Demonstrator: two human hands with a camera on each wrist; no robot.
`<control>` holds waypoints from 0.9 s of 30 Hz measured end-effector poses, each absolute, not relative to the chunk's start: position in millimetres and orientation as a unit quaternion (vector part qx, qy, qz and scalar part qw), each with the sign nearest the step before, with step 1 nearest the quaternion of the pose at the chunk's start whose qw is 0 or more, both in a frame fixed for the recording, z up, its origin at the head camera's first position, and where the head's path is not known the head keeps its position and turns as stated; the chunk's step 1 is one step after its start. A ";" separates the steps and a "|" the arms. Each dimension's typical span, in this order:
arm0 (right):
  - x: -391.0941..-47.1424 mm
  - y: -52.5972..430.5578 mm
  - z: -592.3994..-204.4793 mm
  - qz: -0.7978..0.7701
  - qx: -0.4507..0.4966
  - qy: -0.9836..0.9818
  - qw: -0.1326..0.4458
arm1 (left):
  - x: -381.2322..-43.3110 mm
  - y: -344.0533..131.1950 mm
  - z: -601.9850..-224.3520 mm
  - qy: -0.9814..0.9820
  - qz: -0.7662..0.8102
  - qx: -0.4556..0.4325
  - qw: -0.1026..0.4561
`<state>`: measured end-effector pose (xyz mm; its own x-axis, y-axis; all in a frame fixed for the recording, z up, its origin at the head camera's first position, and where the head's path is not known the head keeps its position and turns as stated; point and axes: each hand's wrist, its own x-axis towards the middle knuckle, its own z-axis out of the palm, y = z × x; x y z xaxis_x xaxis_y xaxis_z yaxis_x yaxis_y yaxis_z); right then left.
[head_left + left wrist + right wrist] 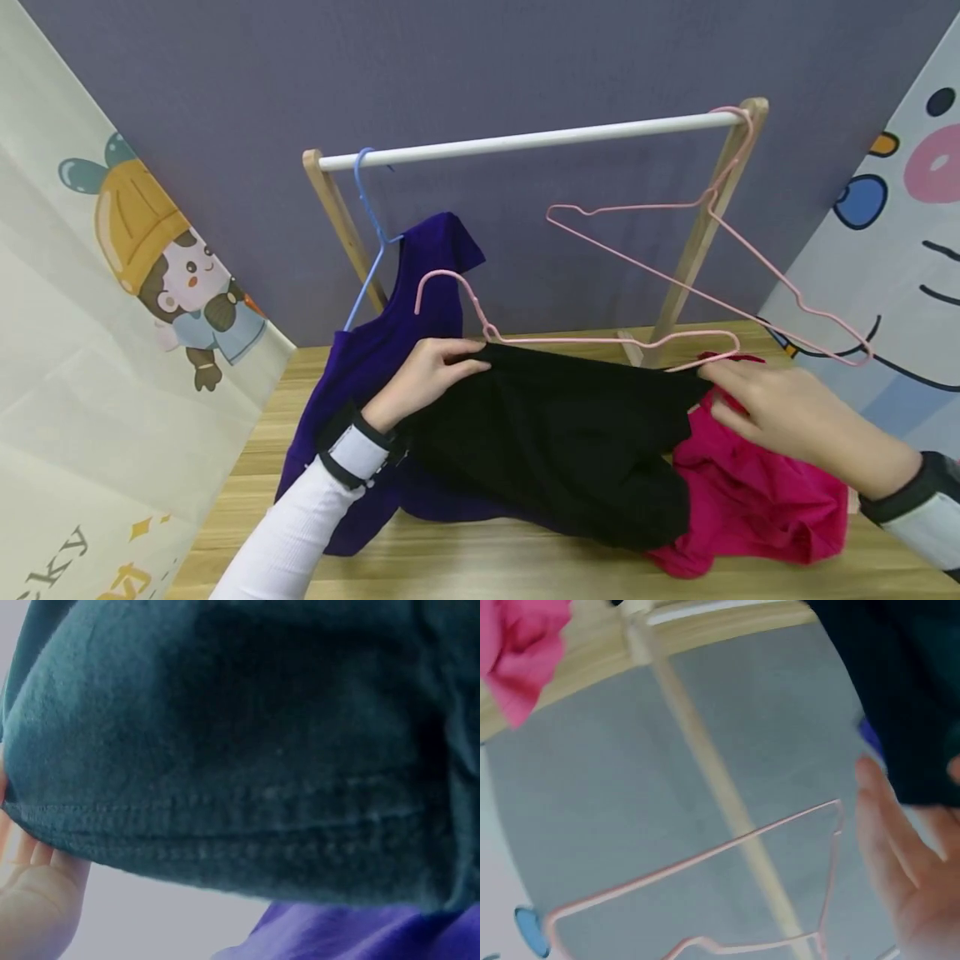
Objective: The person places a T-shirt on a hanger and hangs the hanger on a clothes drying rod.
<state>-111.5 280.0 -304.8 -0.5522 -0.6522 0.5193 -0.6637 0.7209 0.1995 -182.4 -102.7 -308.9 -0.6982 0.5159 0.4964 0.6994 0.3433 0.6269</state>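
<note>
A black garment (570, 433) is stretched between both hands in the head view. My left hand (431, 379) pinches its top edge at the left, close to the neck of a pink hanger (570, 340). The hanger's hook and right arm show above the cloth; its lower left part is hidden. At the other end, my right hand (780, 408) pinches the garment's corner, beside the hanger's right tip. The left wrist view shows a stitched hem on the dark cloth (225, 735), with fingers at its left edge. Fingers also hold the cloth in the right wrist view.
Behind stands a rack with a white rail (540, 144) and wooden legs. A purple garment (352, 367) hangs from a blue hanger (367, 289) at the left. Another pink hanger (637, 207) hangs at the right. A bright pink garment (765, 500) lies on the wooden table (247, 492).
</note>
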 end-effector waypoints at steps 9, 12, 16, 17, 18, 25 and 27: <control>-115.0 294.1 -289.9 -0.023 0.388 -0.838 0.383 | -181.8 -105.0 -311.2 -0.815 -0.434 -0.371 0.097; -114.5 298.8 -286.3 -0.035 0.369 -0.852 0.369 | -180.7 -105.2 -312.1 -0.820 -0.424 -0.373 0.094; -116.3 299.3 -281.1 -0.033 0.361 -0.859 0.362 | -178.8 -103.9 -314.4 -0.821 -0.409 -0.383 0.106; -116.3 297.7 -279.5 -0.025 0.359 -0.862 0.356 | -178.2 -102.9 -315.1 -0.822 -0.404 -0.387 0.110; -116.4 295.5 -277.8 -0.018 0.361 -0.864 0.352 | -177.5 -101.6 -315.9 -0.822 -0.399 -0.390 0.114; -114.4 269.5 -267.8 0.030 0.379 -0.856 0.349 | -172.1 -88.8 -320.0 -0.818 -0.383 -0.407 0.137; -115.1 260.6 -266.3 0.050 0.385 -0.852 0.351 | -170.6 -84.7 -319.8 -0.815 -0.383 -0.410 0.144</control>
<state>-115.1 260.6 -266.3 -0.4580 -0.6208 0.6363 -0.6913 0.6987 0.1841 -170.6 -84.7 -319.8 -0.6224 0.5572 0.5496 0.7787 0.3701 0.5066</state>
